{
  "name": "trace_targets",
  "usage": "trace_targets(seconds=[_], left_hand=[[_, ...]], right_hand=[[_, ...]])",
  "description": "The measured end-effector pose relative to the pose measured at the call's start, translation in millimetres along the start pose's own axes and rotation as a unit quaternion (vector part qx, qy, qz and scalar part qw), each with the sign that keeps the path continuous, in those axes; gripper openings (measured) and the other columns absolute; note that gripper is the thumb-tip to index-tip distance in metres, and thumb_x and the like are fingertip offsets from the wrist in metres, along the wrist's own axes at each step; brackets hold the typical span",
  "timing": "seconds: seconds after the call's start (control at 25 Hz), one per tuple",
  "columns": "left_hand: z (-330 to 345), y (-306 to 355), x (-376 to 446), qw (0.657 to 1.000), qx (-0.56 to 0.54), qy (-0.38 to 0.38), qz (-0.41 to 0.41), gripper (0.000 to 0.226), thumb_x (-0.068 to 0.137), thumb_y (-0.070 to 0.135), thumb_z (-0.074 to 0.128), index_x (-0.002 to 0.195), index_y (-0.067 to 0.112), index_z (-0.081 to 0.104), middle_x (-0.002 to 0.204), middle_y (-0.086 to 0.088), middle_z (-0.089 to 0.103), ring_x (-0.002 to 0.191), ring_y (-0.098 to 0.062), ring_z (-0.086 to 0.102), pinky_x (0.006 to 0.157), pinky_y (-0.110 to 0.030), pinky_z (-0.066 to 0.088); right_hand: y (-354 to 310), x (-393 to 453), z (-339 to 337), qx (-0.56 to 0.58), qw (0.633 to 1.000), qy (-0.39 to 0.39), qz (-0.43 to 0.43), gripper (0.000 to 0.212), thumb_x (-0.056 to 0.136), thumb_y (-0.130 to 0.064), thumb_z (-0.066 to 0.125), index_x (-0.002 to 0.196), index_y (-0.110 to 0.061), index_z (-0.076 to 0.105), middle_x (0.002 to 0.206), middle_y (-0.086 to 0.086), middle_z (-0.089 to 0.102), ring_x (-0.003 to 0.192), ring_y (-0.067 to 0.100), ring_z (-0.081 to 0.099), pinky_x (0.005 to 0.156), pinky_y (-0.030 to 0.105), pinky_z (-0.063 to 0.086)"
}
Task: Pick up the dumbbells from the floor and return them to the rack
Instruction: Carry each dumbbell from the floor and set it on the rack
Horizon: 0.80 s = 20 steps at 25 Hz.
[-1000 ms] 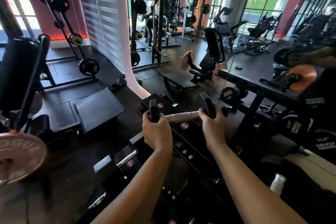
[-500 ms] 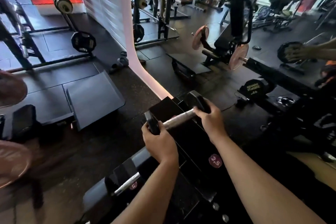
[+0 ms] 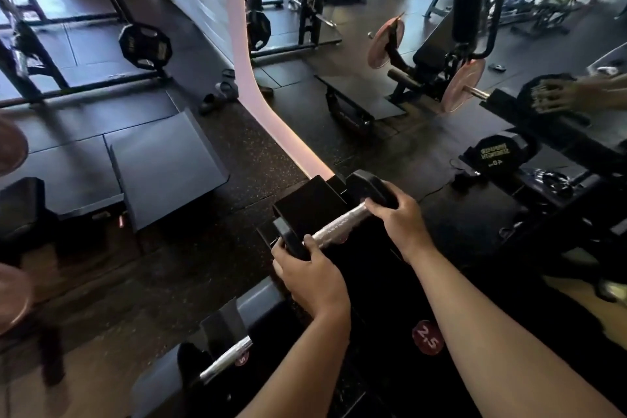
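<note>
1. The black metal dumbbell rack [image 3: 390, 282] fills the lower middle of the view, standing against a mirror, with a round red "2.5" label [image 3: 428, 340] on its sloping face.
2. A second dumbbell with a knurled steel handle [image 3: 225, 358] already sits in a lower cradle at the left.
3. The small black-headed dumbbell with a silver knurled handle [image 3: 334, 224] hangs tilted over the rack's top end, its far head higher than its near one.
4. The left hand [image 3: 310, 276] is closed around the near head; the right hand [image 3: 395, 214] is closed over the far head and the handle's end.
5. To seat it well, I judge both heads should be levelled and lined up with the cradle before lowering, with fingers kept clear of the contact edges.
6. Compared with half a second ago, the grip is unchanged, while the head has dipped: the rack looms larger and less of the room shows.
</note>
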<state>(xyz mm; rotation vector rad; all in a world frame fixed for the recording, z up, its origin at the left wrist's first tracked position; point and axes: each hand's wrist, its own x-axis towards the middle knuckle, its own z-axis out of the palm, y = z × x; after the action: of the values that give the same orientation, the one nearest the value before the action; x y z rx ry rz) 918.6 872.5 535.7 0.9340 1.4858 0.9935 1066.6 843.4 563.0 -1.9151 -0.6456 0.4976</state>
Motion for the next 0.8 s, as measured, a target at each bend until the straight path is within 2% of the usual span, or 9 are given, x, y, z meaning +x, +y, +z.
trace_targets(seconds=[0.08, 0.16, 0.28, 0.36, 0.52, 0.6, 0.72, 0.8], left_hand=[[4.0, -0.6, 2.6, 1.000, 0.001, 0.003, -0.001, 0.029, 0.097, 0.030, 0.061, 0.121, 0.018, 0.051, 0.117, -0.003, 0.053, 0.085, -0.009, 0.054, 0.063, -0.015, 0.036], [5.3, -0.5, 3.8, 1.000, -0.005, 0.005, -0.008, 0.028, 0.096, 0.031, 0.062, 0.119, 0.022, 0.049, 0.118, -0.003, 0.051, 0.088, -0.014, 0.058, 0.063, -0.020, 0.039], [6.7, -2.7, 3.6, 0.997, -0.053, -0.003, -0.048, 0.038, 0.089, 0.029, 0.067, 0.121, 0.030, 0.047, 0.125, -0.003, 0.057, 0.105, -0.022, 0.061, 0.080, -0.032, 0.049], [6.2, -3.4, 1.1, 0.994, -0.087, -0.015, -0.064, 0.047, 0.087, 0.027, 0.065, 0.129, 0.036, 0.045, 0.134, -0.002, 0.056, 0.112, -0.022, 0.060, 0.091, -0.038, 0.049], [4.0, -5.7, 1.7, 0.994, -0.086, -0.034, -0.059, 0.060, 0.087, 0.026, 0.063, 0.142, 0.040, 0.041, 0.140, -0.003, 0.050, 0.115, -0.022, 0.057, 0.091, -0.037, 0.045], [3.4, -5.6, 3.1, 0.994, -0.081, -0.040, -0.068, 0.062, 0.088, 0.026, 0.064, 0.143, 0.040, 0.040, 0.141, -0.004, 0.046, 0.116, -0.024, 0.056, 0.094, -0.041, 0.046], [-2.1, -0.9, 2.4, 0.990, -0.089, -0.069, -0.090, 0.068, 0.087, 0.030, 0.069, 0.146, 0.040, 0.036, 0.145, -0.006, 0.041, 0.122, -0.024, 0.051, 0.103, -0.046, 0.044], [-5.9, 8.1, 2.9, 0.990, -0.087, -0.074, -0.084, 0.078, 0.085, 0.035, 0.073, 0.150, 0.037, 0.031, 0.151, -0.007, 0.036, 0.130, -0.026, 0.045, 0.105, -0.043, 0.039]], right_hand=[[0.1, 8.7, 1.5, -0.002, 1.000, -0.007, -0.005, 0.031, 0.088, -0.015, 0.073, 0.118, -0.021, 0.074, 0.107, -0.001, 0.077, 0.106, 0.016, 0.070, 0.101, 0.043, 0.053], [0.8, 15.7, 2.3, -0.006, 1.000, -0.015, -0.008, 0.031, 0.087, -0.016, 0.073, 0.117, -0.021, 0.075, 0.105, -0.001, 0.076, 0.105, 0.017, 0.070, 0.100, 0.043, 0.054], [6.6, 21.5, 1.1, -0.036, 0.999, -0.027, -0.015, 0.033, 0.087, -0.021, 0.074, 0.120, -0.021, 0.074, 0.106, -0.003, 0.076, 0.106, 0.015, 0.070, 0.100, 0.041, 0.054], [10.7, 24.2, 0.1, -0.056, 0.998, -0.032, -0.021, 0.036, 0.087, -0.024, 0.075, 0.123, -0.022, 0.074, 0.106, -0.005, 0.077, 0.107, 0.014, 0.070, 0.100, 0.038, 0.054], [14.7, 27.7, -0.1, -0.085, 0.996, -0.031, -0.028, 0.035, 0.085, -0.031, 0.075, 0.120, -0.027, 0.075, 0.098, -0.012, 0.076, 0.103, 0.012, 0.070, 0.088, 0.024, 0.053], [12.9, 27.4, -1.5, -0.092, 0.995, -0.038, -0.024, 0.030, 0.085, -0.031, 0.076, 0.115, -0.029, 0.075, 0.095, -0.013, 0.075, 0.101, 0.013, 0.070, 0.084, 0.022, 0.049], [4.6, 22.7, -5.1, -0.085, 0.995, -0.055, -0.014, 0.023, 0.086, -0.035, 0.076, 0.108, -0.033, 0.074, 0.097, -0.011, 0.075, 0.103, 0.014, 0.069, 0.090, 0.029, 0.051], [-2.7, 17.7, -10.2, -0.056, 0.996, -0.062, -0.022, 0.030, 0.086, -0.036, 0.076, 0.116, -0.032, 0.073, 0.105, -0.011, 0.074, 0.106, 0.010, 0.067, 0.095, 0.029, 0.051]])
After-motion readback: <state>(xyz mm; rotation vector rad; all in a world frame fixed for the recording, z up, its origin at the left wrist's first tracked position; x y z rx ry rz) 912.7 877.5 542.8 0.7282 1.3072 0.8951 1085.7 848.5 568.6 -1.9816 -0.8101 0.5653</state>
